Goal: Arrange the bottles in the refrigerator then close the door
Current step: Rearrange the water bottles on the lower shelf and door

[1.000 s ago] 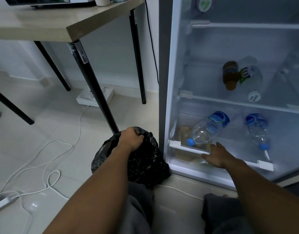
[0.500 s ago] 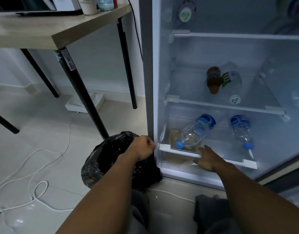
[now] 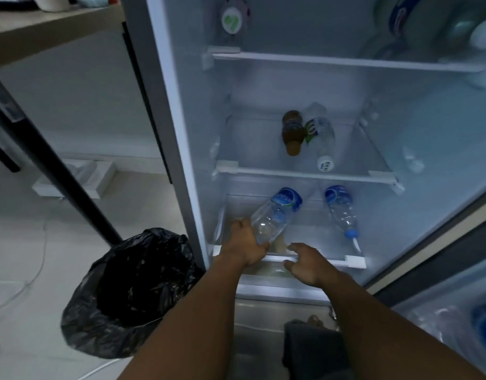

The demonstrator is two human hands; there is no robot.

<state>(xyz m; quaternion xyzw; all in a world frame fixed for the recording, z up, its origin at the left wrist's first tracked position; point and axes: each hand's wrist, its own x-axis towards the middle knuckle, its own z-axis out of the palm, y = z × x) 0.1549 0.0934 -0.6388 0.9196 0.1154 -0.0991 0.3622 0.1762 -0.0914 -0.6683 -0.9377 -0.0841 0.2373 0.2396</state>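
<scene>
Open refrigerator (image 3: pixel 263 86), bottles lying on its shelves.
Left hand (image 3: pixel 246 246) grips water bottle (image 3: pixel 274 215) at refrigerator's bottom shelf; right hand (image 3: pixel 307 266), fingers loosely spread, rests on that shelf's front rail; second water bottle (image 3: pixel 342 212) lies rightward.

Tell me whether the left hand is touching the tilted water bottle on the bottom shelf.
Touching. The head view shows the left hand with fingers wrapped round the cap end of the tilted water bottle, no gap between them.
</scene>
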